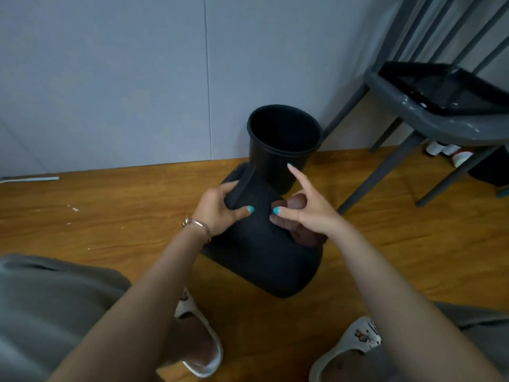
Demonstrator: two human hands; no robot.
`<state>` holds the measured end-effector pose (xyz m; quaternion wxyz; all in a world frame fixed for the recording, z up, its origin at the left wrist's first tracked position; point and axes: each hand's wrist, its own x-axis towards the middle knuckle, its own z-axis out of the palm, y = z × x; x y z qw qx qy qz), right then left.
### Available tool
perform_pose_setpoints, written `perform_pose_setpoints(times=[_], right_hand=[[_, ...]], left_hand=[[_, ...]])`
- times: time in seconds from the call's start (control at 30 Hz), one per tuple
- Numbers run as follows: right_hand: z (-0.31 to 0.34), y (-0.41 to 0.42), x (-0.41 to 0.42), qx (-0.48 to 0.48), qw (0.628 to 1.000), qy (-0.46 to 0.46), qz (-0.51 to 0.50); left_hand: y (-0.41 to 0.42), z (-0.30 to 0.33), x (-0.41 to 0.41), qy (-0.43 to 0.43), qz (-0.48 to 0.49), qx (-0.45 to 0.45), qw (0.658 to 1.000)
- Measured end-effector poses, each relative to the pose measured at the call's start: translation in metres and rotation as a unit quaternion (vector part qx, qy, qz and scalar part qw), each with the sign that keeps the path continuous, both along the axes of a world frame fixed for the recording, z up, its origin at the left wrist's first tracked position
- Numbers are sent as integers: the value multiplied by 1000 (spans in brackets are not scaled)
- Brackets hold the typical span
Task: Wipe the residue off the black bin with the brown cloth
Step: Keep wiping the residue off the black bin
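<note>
A black bin (261, 255) lies tipped on the wooden floor, its matte outer surface facing me. My left hand (220, 210) grips its left edge, thumb across the surface. My right hand (305, 210) holds a bunched brown cloth (300, 230) against the bin's right side, thumb pressing the cloth and index finger pointing up. A second black round bin (283, 150) stands upright just behind, open mouth up, partly hidden by the tipped one.
A grey chair (429, 117) stands at the right with a black tray (451, 89) on its seat; its legs reach the floor near the bins. A grey wall runs behind. My slippered feet (201, 343) are close in front. Small bottles (446, 151) sit under the chair.
</note>
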<state>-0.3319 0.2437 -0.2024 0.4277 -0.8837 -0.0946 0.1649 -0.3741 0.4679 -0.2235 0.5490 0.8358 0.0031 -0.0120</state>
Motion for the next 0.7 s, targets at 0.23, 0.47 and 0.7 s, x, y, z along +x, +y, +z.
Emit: perform_pose_setpoints(times=[0.23,0.47,0.7], right_hand=[[18,42,75,-82,983,-62,153],[-65,102,106,-43,995,-82,24],[-109,138,134,-64,992,-107,-18]], left_hand=[[40,38,69,-161,-217,348,898],[91,-33,101,-222,-37,459,859],[126,-87,140,-119,20,372,920]])
